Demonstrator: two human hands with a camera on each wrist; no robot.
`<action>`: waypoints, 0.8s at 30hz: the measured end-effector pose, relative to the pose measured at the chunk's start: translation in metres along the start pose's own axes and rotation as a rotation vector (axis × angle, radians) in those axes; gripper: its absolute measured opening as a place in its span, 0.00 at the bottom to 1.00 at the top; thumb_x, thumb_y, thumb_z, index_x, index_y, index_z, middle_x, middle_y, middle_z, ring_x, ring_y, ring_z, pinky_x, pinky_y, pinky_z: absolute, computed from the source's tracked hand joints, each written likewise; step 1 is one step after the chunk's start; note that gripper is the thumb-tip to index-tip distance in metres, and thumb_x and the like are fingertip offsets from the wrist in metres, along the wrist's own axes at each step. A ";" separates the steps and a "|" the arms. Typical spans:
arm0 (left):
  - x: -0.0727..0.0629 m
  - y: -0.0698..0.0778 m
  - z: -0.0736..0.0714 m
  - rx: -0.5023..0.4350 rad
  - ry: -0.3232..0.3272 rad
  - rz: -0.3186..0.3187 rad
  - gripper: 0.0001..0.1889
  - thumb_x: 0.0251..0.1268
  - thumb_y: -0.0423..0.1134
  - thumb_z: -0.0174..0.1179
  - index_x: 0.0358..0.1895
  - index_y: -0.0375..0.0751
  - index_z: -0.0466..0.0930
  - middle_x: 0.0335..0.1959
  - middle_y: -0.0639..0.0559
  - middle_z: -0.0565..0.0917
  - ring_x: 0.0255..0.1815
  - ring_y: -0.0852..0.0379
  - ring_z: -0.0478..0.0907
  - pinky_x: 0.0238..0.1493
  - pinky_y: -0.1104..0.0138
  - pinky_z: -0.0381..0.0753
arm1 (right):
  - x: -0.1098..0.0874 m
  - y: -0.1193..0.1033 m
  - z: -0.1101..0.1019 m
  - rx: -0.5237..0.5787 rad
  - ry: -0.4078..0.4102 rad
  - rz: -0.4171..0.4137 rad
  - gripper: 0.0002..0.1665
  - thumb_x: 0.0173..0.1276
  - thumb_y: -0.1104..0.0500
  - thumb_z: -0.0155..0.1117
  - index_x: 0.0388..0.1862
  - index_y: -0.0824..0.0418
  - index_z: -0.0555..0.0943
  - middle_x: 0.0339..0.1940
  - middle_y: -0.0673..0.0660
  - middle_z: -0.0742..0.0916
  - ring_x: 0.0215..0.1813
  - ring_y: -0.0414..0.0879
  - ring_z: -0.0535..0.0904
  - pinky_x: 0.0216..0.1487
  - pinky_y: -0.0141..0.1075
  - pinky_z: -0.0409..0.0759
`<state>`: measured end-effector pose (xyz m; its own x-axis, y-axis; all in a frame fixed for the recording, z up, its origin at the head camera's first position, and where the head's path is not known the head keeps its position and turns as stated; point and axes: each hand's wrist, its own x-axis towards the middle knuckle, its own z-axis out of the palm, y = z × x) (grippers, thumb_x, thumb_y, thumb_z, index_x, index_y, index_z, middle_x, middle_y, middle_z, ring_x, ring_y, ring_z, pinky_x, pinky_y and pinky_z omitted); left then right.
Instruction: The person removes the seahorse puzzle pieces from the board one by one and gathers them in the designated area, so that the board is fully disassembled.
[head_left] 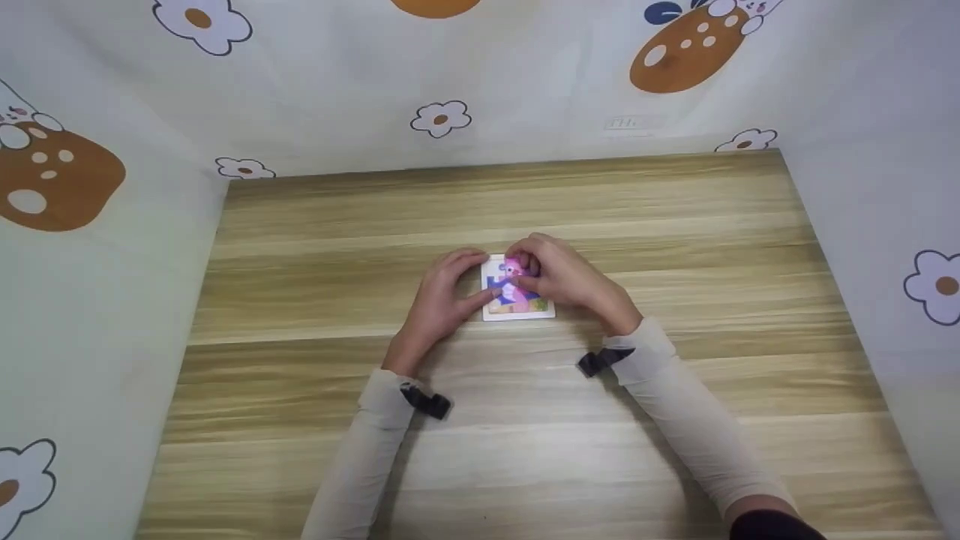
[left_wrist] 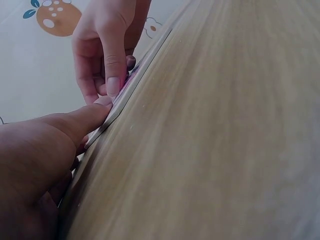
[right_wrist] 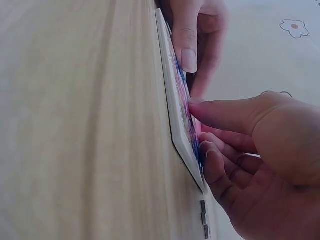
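A small square picture puzzle board (head_left: 517,317) with a white border lies on the wood-grain table. A pink cartoon figure on blue fills its face. My left hand (head_left: 441,294) holds the board at its left side, thumb laid on the picture and fingers at the upper left edge. From the right, my right hand (head_left: 566,276) pinches a pink puzzle piece (head_left: 513,267) over the upper part of the picture. Its curled fingers hide part of that piece. In the right wrist view, pink shows between the thumb (right_wrist: 220,111) and fingers, close against the board.
The wood-grain table (head_left: 300,270) spreads around the board. Pale walls (head_left: 525,82) with flower and orange fruit prints rise at the back and both sides. Black wrist straps (head_left: 427,401) sit on both light sleeves. Small dark grey marks (right_wrist: 204,218) show beyond the board's end.
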<state>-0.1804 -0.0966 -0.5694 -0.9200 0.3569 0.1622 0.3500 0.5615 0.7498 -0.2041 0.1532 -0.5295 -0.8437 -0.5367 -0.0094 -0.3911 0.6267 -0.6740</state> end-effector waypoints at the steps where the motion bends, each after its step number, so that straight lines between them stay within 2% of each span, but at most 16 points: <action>1: 0.000 0.000 0.000 -0.001 0.003 0.004 0.30 0.68 0.51 0.77 0.69 0.44 0.84 0.70 0.49 0.84 0.75 0.48 0.77 0.82 0.55 0.70 | 0.000 0.000 0.000 0.004 0.001 -0.001 0.21 0.73 0.58 0.76 0.61 0.66 0.85 0.42 0.59 0.86 0.44 0.50 0.81 0.47 0.40 0.81; 9: -0.001 -0.001 0.000 -0.003 0.001 -0.014 0.30 0.68 0.52 0.77 0.69 0.46 0.84 0.70 0.51 0.84 0.76 0.49 0.76 0.82 0.54 0.70 | 0.000 0.001 0.000 0.045 -0.024 0.028 0.21 0.75 0.58 0.75 0.62 0.64 0.83 0.43 0.58 0.85 0.43 0.49 0.81 0.47 0.39 0.81; 24: -0.001 0.001 0.000 0.007 -0.007 -0.034 0.30 0.67 0.52 0.77 0.69 0.45 0.84 0.71 0.50 0.83 0.76 0.48 0.75 0.83 0.53 0.69 | 0.001 0.001 -0.002 0.064 -0.027 0.013 0.21 0.75 0.57 0.75 0.61 0.62 0.81 0.42 0.57 0.83 0.42 0.49 0.79 0.45 0.38 0.79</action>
<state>-0.1794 -0.0959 -0.5689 -0.9300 0.3429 0.1324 0.3201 0.5784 0.7504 -0.2060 0.1541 -0.5289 -0.8380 -0.5444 -0.0378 -0.3550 0.5964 -0.7199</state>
